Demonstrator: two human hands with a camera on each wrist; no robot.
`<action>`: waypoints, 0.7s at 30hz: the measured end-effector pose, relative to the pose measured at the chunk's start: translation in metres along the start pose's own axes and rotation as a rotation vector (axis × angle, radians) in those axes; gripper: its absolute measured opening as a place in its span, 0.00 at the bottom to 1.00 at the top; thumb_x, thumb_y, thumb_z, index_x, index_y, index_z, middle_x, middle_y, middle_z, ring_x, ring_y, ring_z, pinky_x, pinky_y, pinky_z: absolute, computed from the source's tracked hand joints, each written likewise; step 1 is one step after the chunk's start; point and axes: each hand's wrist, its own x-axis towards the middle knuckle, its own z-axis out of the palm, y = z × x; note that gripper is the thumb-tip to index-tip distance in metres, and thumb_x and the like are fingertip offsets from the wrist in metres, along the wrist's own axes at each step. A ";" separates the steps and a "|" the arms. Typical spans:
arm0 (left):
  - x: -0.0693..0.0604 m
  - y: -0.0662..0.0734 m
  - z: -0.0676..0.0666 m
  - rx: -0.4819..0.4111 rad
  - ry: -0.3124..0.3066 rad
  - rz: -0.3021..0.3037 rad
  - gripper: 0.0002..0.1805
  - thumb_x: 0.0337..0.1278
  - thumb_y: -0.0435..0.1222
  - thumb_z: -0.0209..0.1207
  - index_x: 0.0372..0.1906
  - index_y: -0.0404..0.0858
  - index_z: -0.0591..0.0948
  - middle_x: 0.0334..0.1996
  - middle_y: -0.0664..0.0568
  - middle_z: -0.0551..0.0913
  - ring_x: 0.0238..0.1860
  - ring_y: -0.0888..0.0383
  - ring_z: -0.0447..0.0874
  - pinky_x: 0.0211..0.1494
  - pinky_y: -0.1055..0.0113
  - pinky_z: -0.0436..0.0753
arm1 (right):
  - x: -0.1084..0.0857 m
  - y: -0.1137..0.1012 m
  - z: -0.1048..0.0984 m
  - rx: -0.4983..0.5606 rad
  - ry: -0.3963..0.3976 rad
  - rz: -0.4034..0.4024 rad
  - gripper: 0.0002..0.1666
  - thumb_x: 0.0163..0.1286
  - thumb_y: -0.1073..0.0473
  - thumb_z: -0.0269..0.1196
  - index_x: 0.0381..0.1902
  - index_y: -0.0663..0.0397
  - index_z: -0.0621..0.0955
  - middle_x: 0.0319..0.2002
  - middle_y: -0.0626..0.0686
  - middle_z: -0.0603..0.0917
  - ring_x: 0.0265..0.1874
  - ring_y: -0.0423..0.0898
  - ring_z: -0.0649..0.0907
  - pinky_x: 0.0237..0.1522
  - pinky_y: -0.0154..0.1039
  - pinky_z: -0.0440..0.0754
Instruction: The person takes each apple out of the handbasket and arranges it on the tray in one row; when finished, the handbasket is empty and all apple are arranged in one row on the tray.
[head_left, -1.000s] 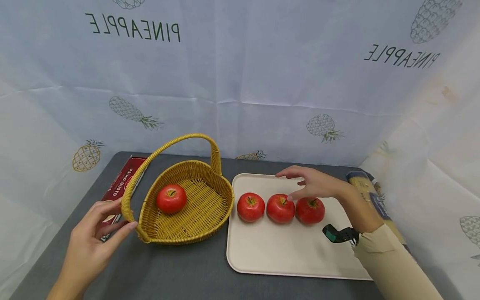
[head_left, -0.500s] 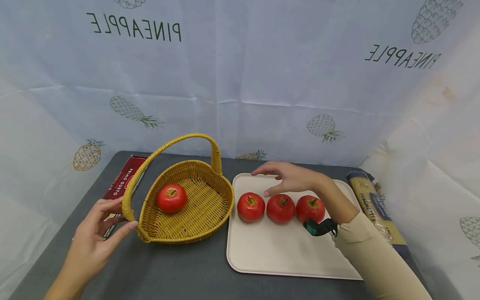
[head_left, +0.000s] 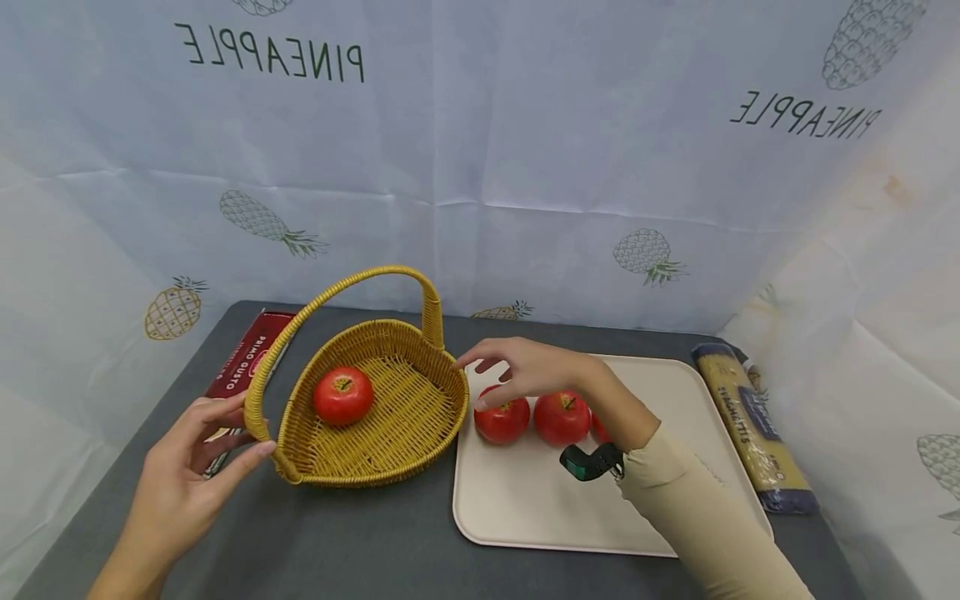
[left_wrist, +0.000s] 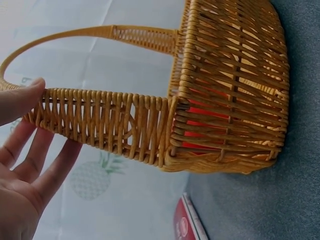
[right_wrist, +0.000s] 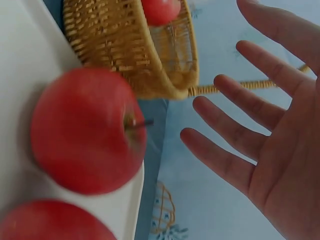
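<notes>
In the head view, my left hand holds the near end of the yellow wicker basket's handle, thumb on one side and fingers on the other. One red apple lies inside the basket. My right hand hovers over the left apple on the beige tray, its fingers spread and bent towards the basket rim. The right wrist view shows that palm empty and apart from the apple. A middle apple sits beside it; my wrist mostly covers the right apple.
A red box lies behind the left hand, partly hidden by the basket handle. At the tray's right edge is a spaghetti packet. Cloth printed with pineapples hangs behind and beside the grey table.
My right hand has moved left across the tray, from above the middle and right apples to above the left one. The left hand keeps its grip on the handle, and the apples stay put.
</notes>
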 end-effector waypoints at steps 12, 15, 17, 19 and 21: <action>0.002 0.006 -0.001 0.048 -0.010 -0.053 0.40 0.32 0.09 0.70 0.60 0.26 0.78 0.46 0.64 0.79 0.46 0.76 0.82 0.49 0.87 0.83 | 0.035 -0.018 0.011 -0.049 -0.039 -0.098 0.35 0.67 0.47 0.69 0.72 0.36 0.74 0.69 0.45 0.75 0.62 0.45 0.78 0.57 0.35 0.86; 0.002 0.006 -0.001 0.050 -0.009 -0.057 0.39 0.32 0.09 0.71 0.60 0.26 0.78 0.47 0.64 0.79 0.46 0.77 0.82 0.48 0.88 0.83 | 0.045 -0.021 0.012 -0.064 -0.042 -0.122 0.36 0.66 0.46 0.69 0.72 0.35 0.73 0.68 0.42 0.75 0.61 0.42 0.78 0.63 0.40 0.84; 0.002 0.006 -0.001 0.052 -0.007 -0.058 0.39 0.32 0.09 0.71 0.60 0.26 0.78 0.47 0.64 0.79 0.46 0.77 0.82 0.48 0.88 0.83 | 0.051 -0.024 0.012 -0.068 -0.046 -0.137 0.37 0.66 0.46 0.69 0.73 0.36 0.73 0.70 0.43 0.75 0.63 0.42 0.77 0.67 0.46 0.82; 0.002 0.006 -0.001 0.052 -0.006 -0.057 0.39 0.32 0.09 0.70 0.59 0.26 0.78 0.47 0.64 0.79 0.45 0.77 0.82 0.48 0.88 0.83 | 0.057 -0.028 0.012 -0.071 -0.054 -0.147 0.39 0.66 0.46 0.69 0.73 0.37 0.72 0.71 0.45 0.73 0.66 0.43 0.75 0.72 0.50 0.79; 0.002 0.006 -0.001 0.052 -0.005 -0.056 0.39 0.32 0.08 0.70 0.59 0.25 0.78 0.46 0.65 0.79 0.45 0.77 0.82 0.48 0.88 0.83 | 0.062 -0.031 0.011 -0.080 -0.057 -0.154 0.40 0.65 0.45 0.69 0.74 0.37 0.71 0.73 0.45 0.72 0.70 0.45 0.73 0.75 0.52 0.75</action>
